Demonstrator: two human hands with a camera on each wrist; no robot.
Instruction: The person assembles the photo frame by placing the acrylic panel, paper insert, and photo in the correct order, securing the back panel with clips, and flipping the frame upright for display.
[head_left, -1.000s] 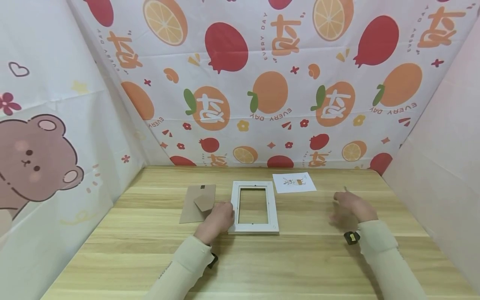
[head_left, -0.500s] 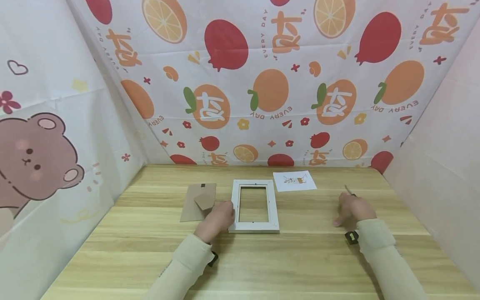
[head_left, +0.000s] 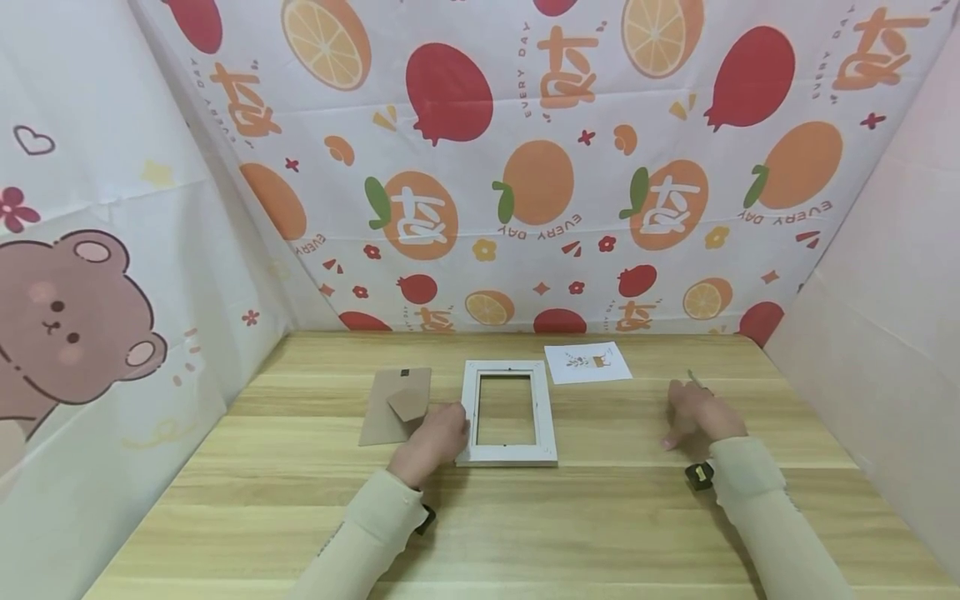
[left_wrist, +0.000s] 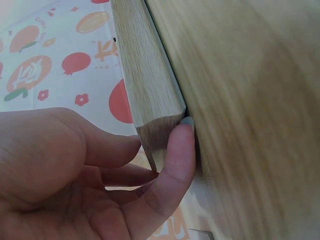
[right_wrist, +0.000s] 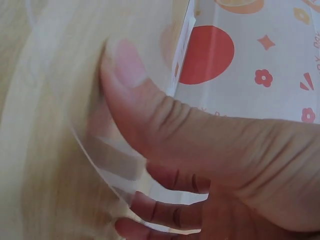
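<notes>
In the head view a white picture frame lies on the wooden table, its opening showing the wood beneath. My left hand holds the frame's left side. The left wrist view shows thumb and fingers gripping a corner of its wood-grain moulding. Farther right, my right hand is low over the table. A clear thin sheet is seen in the right wrist view, pinched between thumb and fingers; it is barely visible in the head view.
A brown backing board with a folding stand lies left of the frame, partly behind my left hand. A white printed card rests beyond the frame to the right. Printed cloth walls off the table's back and sides.
My right hand's fingers have shifted slightly on the clear sheet, with the thumb now lower in the head view. My left hand and the frame stay in place.
</notes>
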